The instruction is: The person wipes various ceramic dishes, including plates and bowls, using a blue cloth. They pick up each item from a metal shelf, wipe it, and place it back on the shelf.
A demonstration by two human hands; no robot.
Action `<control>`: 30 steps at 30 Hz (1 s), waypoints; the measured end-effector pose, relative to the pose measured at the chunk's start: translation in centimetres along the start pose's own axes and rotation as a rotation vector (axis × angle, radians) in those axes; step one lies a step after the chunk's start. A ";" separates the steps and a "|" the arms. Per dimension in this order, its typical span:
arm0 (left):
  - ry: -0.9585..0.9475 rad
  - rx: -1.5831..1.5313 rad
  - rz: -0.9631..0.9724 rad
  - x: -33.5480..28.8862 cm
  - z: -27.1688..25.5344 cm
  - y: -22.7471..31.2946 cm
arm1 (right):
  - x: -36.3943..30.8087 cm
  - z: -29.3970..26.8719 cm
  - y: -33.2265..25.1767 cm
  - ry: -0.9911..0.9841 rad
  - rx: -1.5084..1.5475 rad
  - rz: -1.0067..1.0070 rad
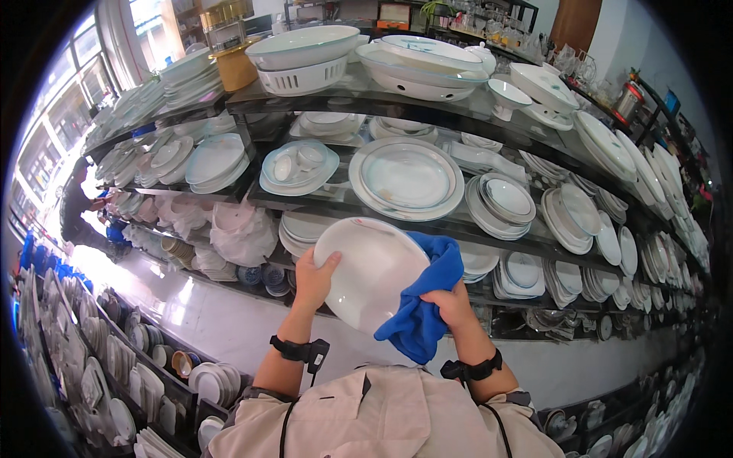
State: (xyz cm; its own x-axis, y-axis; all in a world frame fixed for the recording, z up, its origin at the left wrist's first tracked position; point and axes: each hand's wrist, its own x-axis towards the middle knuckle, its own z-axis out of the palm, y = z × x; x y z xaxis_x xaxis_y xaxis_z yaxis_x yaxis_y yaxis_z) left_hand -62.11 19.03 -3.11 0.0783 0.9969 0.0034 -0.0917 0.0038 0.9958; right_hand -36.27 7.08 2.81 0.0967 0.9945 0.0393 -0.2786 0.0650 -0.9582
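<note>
Left hand [314, 276] gripped the left rim of a white plate [370, 271], thumb lying over the face, fingers behind. The plate was held up tilted at chest height, in front of the shelves, its face toward the camera. Right hand [450, 301] was closed around a blue cloth [424, 301], bunched against the plate's right edge; the cloth draped over that rim at the top and hung below the hand. Both wrists wore black straps; the left one carried a small black device with a cable running down. Beige shirt showed at the bottom edge.

Just behind the plate, a dark glass shelf [489, 229] held stacks of white plates. A large round plate with a pale rim [406, 177] lay right above the held plate, and a plate holding small cups [299, 166] lay left of that. The top shelf carried big white serving bowls [304, 47]. More stacked dishes ran off along the shelves to the right and in low racks [114, 359] at lower left. White floor lay between.
</note>
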 end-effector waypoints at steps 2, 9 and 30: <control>0.035 -0.294 0.039 0.3 1.1 -1.1 | 0.2 0.1 -1.2 -0.074 -0.035 -0.031; 0.056 -0.732 -0.034 0.2 4.5 -0.3 | -0.7 -0.4 -1.4 -0.248 0.038 -0.056; -0.184 -0.119 0.083 -0.9 13.4 3.8 | -4.9 -14.5 1.0 0.231 0.306 0.060</control>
State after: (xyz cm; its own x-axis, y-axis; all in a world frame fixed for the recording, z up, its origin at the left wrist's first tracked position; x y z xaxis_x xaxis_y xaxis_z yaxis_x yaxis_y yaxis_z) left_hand -49.19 17.10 1.89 0.2443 0.9632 0.1124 -0.2206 -0.0577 0.9736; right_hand -23.15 1.07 -2.49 0.2747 0.9549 -0.1123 -0.5592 0.0637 -0.8266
